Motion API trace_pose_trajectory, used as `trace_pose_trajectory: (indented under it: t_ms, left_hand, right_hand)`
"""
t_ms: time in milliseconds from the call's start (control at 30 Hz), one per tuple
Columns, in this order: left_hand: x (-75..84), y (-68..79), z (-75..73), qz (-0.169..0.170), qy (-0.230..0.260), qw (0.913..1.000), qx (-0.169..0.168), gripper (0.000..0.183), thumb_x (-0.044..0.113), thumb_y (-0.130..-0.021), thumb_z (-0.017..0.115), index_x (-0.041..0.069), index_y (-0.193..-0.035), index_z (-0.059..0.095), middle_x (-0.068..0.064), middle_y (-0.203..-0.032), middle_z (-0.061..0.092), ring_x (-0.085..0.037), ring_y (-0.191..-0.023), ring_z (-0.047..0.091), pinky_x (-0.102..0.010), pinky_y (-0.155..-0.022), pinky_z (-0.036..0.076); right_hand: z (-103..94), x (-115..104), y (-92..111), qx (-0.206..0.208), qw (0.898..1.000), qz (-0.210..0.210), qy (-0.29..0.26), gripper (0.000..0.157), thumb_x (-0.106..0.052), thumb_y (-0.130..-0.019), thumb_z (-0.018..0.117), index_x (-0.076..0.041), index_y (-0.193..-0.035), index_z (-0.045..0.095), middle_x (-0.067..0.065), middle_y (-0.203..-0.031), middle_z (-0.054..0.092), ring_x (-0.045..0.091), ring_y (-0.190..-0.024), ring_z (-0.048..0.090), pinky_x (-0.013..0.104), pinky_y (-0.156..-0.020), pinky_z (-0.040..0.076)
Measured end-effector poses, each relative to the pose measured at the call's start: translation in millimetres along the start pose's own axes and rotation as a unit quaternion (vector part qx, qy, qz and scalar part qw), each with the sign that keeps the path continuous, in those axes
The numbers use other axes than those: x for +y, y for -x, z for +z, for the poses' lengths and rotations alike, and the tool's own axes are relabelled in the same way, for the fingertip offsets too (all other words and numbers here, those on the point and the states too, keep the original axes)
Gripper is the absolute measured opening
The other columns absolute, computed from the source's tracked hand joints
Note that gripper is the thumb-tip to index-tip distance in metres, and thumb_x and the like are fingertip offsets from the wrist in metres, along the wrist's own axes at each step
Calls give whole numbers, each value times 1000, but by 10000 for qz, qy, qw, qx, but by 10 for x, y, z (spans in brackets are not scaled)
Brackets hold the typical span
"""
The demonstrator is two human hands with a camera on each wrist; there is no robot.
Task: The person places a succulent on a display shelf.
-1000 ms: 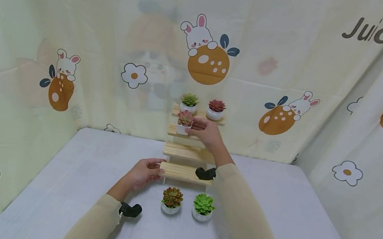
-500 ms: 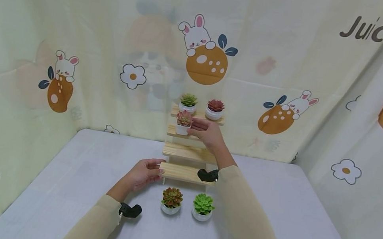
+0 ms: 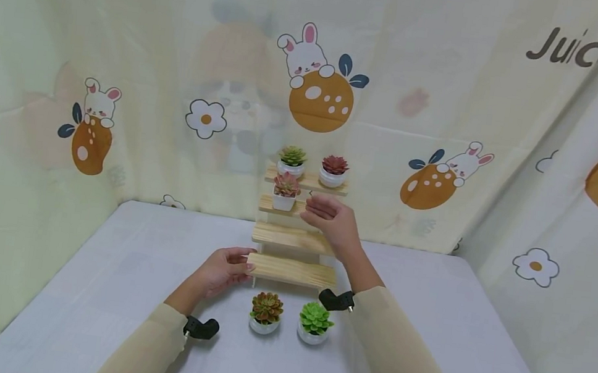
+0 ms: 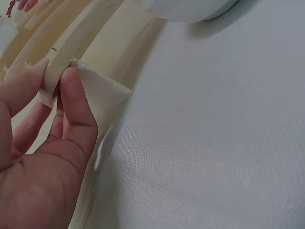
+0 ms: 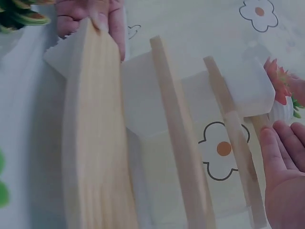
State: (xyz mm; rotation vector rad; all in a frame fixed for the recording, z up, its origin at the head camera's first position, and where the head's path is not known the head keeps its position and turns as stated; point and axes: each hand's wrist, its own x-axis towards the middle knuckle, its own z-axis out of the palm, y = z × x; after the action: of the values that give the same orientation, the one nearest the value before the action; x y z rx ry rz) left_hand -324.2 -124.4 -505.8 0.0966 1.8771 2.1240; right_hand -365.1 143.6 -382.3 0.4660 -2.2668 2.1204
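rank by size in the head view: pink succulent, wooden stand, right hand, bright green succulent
1. Wooden stand
2. Right hand
3. Bright green succulent, pink succulent: too close to rank, since the green one sits nearer the camera.

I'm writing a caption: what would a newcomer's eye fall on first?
First, the wooden stand at centre, its lowest shelf pinched by the left hand. Then the pink succulent one shelf below the top, the right hand just beside it. Behind, a big rabbit printed on the backdrop.
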Motion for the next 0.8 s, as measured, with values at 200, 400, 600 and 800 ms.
trace_pose_trajectory:
  t_ms: [200,400,600,800]
  left_hand:
    - [-3,2,3,-42,14,10000,32,53,-1,-96,68,-4,-146,51,-15,-121,66,-15,-93,69,-27,-79,61]
    - [-5,2,-14,-31,45,10000,-16,52,-1,-97,67,-4,-146,51,-16,-124,66,-14,-95,69,-26,-80,60]
    - [-1,9,-12,-30,0,10000,42,52,0,-96,67,-3,-146,52,-17,-124,65,-15,-95,69,-26,-80,60]
    - [8,10,5,-52,-50,9999,74,51,0,-96,68,-1,-145,54,-17,-126,65,-15,-96,69,-27,-80,60]
  right_hand:
    - [-25,57,235,45,9997,95,-235,53,-10,-93,75,4,-141,56,27,-143,58,28,-129,63,23,-93,58]
    - [-38,142,463,96,9995,144,-267,51,-12,-92,78,1,-138,60,20,-138,64,29,-129,63,25,-94,58]
    - [-58,284,671,35,9998,63,-165,50,-13,-91,79,0,-135,62,22,-138,64,29,-127,64,25,-94,58]
    - [-93,362,887,100,9997,69,-208,49,-14,-90,80,-1,-133,63,22,-137,64,31,-127,64,26,-94,58]
